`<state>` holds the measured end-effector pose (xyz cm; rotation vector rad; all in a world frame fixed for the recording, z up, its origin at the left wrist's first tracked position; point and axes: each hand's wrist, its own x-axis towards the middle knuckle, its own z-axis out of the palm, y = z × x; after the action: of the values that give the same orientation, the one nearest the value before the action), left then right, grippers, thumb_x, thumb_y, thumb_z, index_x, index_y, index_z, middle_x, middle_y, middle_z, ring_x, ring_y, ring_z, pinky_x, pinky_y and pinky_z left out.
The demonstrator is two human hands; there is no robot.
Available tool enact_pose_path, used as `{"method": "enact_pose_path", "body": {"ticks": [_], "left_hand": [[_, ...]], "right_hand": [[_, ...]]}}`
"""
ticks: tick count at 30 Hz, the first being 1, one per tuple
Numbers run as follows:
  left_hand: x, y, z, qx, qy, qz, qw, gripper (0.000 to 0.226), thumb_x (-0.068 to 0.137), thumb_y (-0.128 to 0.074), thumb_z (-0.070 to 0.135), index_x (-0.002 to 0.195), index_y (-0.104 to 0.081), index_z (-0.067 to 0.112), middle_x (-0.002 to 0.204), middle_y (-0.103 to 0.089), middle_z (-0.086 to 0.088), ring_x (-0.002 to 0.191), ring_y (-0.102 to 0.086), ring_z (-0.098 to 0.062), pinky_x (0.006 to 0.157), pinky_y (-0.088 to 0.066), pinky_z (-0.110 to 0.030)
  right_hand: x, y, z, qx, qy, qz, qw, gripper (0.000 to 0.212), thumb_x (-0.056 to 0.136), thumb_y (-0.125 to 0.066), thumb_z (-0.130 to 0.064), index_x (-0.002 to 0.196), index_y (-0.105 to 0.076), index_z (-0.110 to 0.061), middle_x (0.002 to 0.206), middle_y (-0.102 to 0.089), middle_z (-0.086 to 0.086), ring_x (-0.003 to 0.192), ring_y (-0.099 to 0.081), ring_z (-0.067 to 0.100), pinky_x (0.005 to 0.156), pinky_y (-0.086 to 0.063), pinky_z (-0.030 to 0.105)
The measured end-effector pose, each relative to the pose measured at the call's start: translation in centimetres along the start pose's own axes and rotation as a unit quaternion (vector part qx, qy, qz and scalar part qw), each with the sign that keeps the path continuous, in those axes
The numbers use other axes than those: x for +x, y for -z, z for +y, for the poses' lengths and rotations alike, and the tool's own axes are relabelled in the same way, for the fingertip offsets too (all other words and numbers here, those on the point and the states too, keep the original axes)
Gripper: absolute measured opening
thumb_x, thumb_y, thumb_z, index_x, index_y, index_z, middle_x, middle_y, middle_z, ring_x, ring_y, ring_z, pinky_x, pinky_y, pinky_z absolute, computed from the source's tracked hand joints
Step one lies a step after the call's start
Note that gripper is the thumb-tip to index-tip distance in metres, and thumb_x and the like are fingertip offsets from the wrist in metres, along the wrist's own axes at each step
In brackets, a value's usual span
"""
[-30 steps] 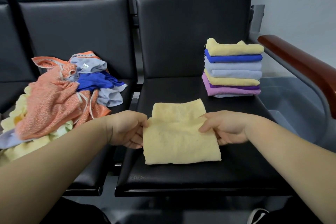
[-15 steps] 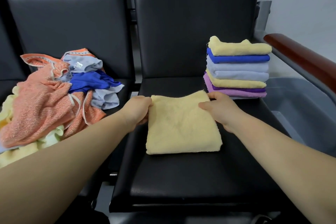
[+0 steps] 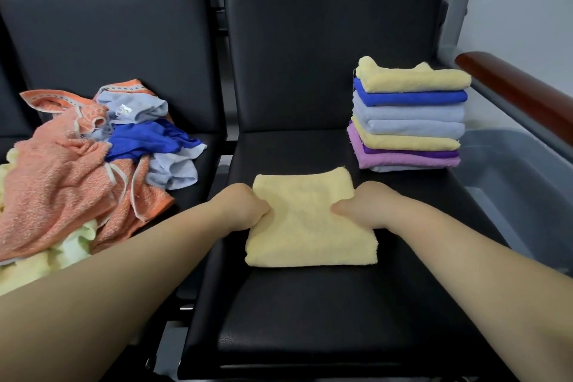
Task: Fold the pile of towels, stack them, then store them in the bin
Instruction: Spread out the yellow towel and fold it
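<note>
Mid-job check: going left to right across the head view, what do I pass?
In order: pile of unfolded towels → left hand → yellow towel, gripped at both sides → right hand → stack of folded towels → grey bin.

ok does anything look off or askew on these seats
Only the stack: its top yellow towel has two corners poking up, and the pink towel near the bottom juts out leftward.
</note>
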<state>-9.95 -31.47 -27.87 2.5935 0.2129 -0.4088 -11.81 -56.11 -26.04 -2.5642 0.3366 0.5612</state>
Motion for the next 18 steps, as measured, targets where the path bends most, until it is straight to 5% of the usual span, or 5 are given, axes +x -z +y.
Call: {"method": "enact_pose_path", "body": {"ticks": [7, 11, 18], "left_hand": [[-1.3, 1.1, 1.2, -0.283, -0.043, 0.051, 0.957, 0.013, 0.093, -0.053, 0.020, 0.094, -0.053, 0.007, 0.083, -0.053, -0.005, 0.076, -0.049, -0.021, 0.064, -0.040, -0.036], [-2.1, 3.6, 5.1, -0.314, -0.097, 0.136, 0.935, 0.008, 0.095, -0.049, 0.017, 0.092, -0.052, 0.010, 0.083, -0.052, 0.000, 0.077, -0.048, -0.017, 0.067, -0.038, -0.034], [0.3, 8.5, 16.3, -0.338, -0.157, 0.138, 0.918, 0.014, 0.094, -0.046, 0.021, 0.103, -0.056, 0.018, 0.101, -0.064, -0.002, 0.088, -0.059, -0.022, 0.073, -0.050, -0.039]], "right_hand": [[-0.7, 0.7, -0.3, 0.236, 0.083, 0.033, 0.968, 0.028, 0.099, -0.060, -0.041, 0.116, -0.058, -0.018, 0.115, -0.063, -0.001, 0.101, -0.062, 0.017, 0.093, -0.054, 0.040], [-1.5, 4.2, -0.8, 0.279, 0.135, 0.111, 0.944, 0.036, 0.104, -0.057, -0.041, 0.134, -0.048, -0.024, 0.117, -0.055, -0.010, 0.099, -0.053, 0.007, 0.082, -0.045, 0.033], [-0.5, 15.2, 0.3, 0.276, 0.171, 0.231, 0.917, 0.024, 0.104, -0.054, -0.043, 0.121, -0.047, -0.029, 0.103, -0.053, -0.013, 0.088, -0.048, 0.003, 0.063, -0.035, 0.028]]}}
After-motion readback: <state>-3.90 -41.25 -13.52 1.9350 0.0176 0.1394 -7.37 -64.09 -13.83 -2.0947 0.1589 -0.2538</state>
